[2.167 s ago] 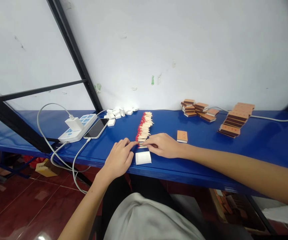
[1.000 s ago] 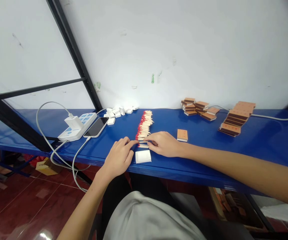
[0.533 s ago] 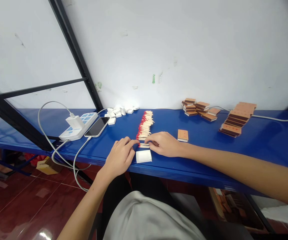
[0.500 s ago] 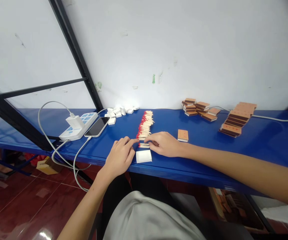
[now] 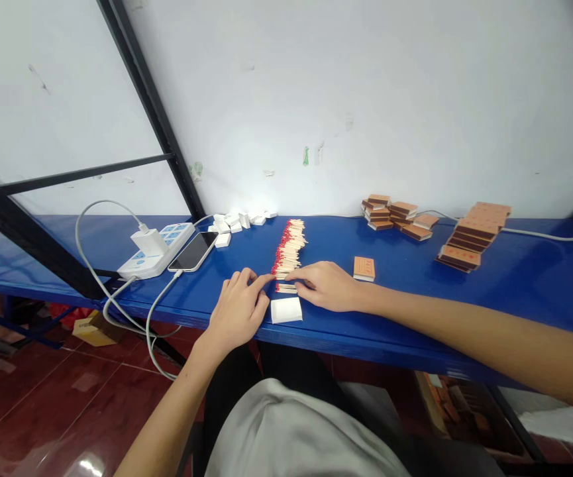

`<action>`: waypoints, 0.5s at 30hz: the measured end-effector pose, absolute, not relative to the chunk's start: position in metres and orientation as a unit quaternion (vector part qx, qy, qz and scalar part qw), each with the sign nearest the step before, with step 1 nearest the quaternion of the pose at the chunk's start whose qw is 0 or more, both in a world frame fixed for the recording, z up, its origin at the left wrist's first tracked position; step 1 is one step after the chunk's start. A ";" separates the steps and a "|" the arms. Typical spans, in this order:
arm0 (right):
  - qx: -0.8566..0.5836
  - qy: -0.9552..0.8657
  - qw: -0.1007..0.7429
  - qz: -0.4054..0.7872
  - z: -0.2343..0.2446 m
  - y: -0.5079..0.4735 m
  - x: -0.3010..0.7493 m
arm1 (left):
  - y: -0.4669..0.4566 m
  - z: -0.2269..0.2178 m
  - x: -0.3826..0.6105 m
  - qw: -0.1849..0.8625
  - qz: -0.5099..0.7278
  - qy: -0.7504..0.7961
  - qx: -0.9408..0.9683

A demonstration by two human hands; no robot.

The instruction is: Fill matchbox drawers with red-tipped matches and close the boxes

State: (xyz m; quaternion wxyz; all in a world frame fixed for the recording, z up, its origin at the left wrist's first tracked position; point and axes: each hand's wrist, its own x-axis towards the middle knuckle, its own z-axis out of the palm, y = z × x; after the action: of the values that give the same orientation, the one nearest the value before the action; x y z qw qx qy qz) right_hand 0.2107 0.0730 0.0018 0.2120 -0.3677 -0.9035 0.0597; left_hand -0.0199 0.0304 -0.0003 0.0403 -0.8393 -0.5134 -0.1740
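A long row of red-headed matches (image 5: 290,248) lies on the blue shelf, heads to the left. At its near end, a few matches (image 5: 286,288) lie slightly apart from the rest. My left hand (image 5: 239,305) reaches in from the left, index finger stretched to the match heads, thumb apart. From the right, my right hand (image 5: 328,286) has its index fingertip at the bare stick ends, with the thumb apart and the other fingers curled. Neither hand visibly grips anything. Just in front lies a white matchbox tray (image 5: 287,310); I cannot make out its inside.
An orange matchbox (image 5: 364,268) lies right of my right hand. Stacked matchboxes (image 5: 475,235) and a looser pile (image 5: 398,217) stand further right. White trays (image 5: 236,222) are heaped by the wall. Left are a phone (image 5: 194,252), a power strip (image 5: 159,252) and looping cables.
My right index fingertip has shifted slightly along the near matches. A narrow gap now shows more clearly between the few nearest matches and the row. My left hand has barely moved.
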 end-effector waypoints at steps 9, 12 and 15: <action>-0.372 -0.903 0.205 0.058 0.000 0.075 0.210 | 0.032 -0.003 -0.022 0.042 -0.180 -0.510 -0.840; -0.369 -0.904 0.208 0.060 0.000 0.075 0.210 | 0.032 -0.003 -0.021 0.041 -0.178 -0.511 -0.840; -0.367 -0.904 0.212 0.062 0.002 0.073 0.210 | 0.031 -0.002 -0.021 0.043 -0.175 -0.511 -0.840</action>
State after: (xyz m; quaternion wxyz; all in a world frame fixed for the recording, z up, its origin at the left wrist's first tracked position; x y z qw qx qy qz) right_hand 0.2102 0.0734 0.0022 0.2122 -0.3669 -0.9036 0.0615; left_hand -0.0208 0.0314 -0.0021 0.0428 -0.8405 -0.5112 -0.1746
